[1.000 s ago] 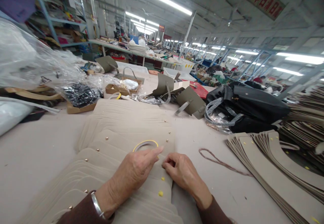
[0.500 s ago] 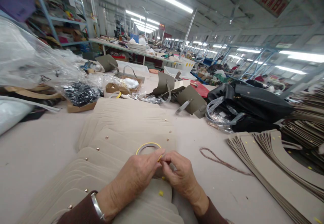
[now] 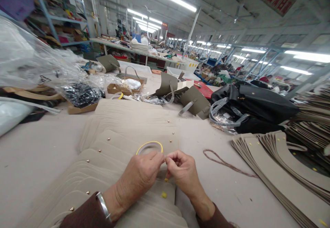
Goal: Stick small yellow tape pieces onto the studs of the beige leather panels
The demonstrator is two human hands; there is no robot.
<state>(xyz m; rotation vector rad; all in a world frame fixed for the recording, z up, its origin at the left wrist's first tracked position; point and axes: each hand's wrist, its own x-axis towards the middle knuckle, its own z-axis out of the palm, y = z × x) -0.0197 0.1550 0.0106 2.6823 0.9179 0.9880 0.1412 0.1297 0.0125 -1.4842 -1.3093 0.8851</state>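
Left hand [image 3: 138, 178] and right hand [image 3: 183, 173] in narrow pinch, held item too small to tell; fumbling could drop it among the beige panels [image 3: 129, 125].

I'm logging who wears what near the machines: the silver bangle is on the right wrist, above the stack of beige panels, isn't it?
No, not the right wrist: the head view shows the silver bangle on the left wrist, above the stack of beige panels.

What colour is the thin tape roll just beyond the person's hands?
Yellow, around a clear centre: the thin tape roll shows best in the head view.
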